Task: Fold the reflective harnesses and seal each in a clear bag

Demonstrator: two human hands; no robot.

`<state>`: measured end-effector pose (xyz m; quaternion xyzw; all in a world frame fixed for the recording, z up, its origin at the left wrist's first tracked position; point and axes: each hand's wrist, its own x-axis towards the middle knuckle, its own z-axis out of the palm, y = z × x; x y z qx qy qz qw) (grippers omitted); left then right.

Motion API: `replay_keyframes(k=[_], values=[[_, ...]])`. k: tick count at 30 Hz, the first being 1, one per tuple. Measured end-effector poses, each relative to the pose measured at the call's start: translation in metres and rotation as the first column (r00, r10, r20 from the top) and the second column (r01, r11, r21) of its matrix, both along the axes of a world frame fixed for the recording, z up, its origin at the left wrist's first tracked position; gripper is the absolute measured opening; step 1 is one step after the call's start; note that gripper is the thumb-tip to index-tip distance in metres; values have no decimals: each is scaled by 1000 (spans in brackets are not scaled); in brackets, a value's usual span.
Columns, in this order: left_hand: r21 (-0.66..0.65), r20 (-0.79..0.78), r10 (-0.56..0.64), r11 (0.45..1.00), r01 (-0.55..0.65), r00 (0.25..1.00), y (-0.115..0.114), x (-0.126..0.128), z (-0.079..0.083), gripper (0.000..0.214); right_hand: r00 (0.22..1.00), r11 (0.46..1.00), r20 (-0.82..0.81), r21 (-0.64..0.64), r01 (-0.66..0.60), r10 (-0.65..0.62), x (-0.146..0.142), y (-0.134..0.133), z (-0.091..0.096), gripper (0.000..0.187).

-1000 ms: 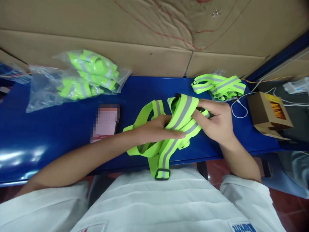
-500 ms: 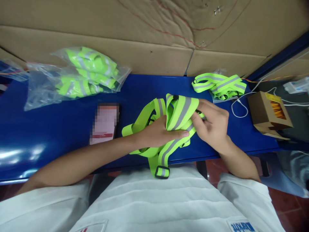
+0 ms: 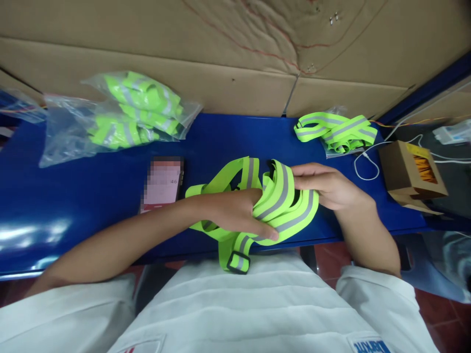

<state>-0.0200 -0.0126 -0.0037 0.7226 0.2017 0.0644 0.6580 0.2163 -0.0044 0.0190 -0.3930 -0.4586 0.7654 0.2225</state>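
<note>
A looped bundle of neon yellow-green reflective webbing strap (image 3: 280, 196), with a grey stripe along its middle, sits in the person's two hands over the near edge of a blue tabletop (image 3: 231, 135). The left hand (image 3: 237, 211) comes in from 8 o'clock and pinches the gathered folds, its thumb across the near face and its fingers hidden behind the loops. The right hand (image 3: 334, 189) is at the bundle's 3 o'clock side, fingers curved and bunched near the thumb against the outer loops; the webbing hides the fingertips, so I cannot tell whether they pinch it. Slack loops spread toward 9 and 11 o'clock behind the left hand, and a black slide buckle (image 3: 239, 263) hangs at 7 o'clock, in front of the white shirt (image 3: 265, 304).

Seen from the bundle, a smartphone (image 3: 162, 189) with a lit screen lies at 9 o'clock, clear zip bags (image 3: 66, 127) with similar straps inside at 10, and a loose strap pile (image 3: 346, 130) at 2, partly over clear plastic. A cardboard box (image 3: 395, 169) stands at 3 o'clock, a white cable (image 3: 377, 171) just beside it.
</note>
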Motion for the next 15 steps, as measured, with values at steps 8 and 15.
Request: replay_keyframes(k=[8,15], values=[[129,0,68,989,-67,998,-1,-5,1,25,991,849,84,527,45,-104,-16,-4,-14,30],[228,-58,182,960,-164,982,7,-6,-7,46,932,444,349,853,-274,-95,-13,-5,-9,35]])
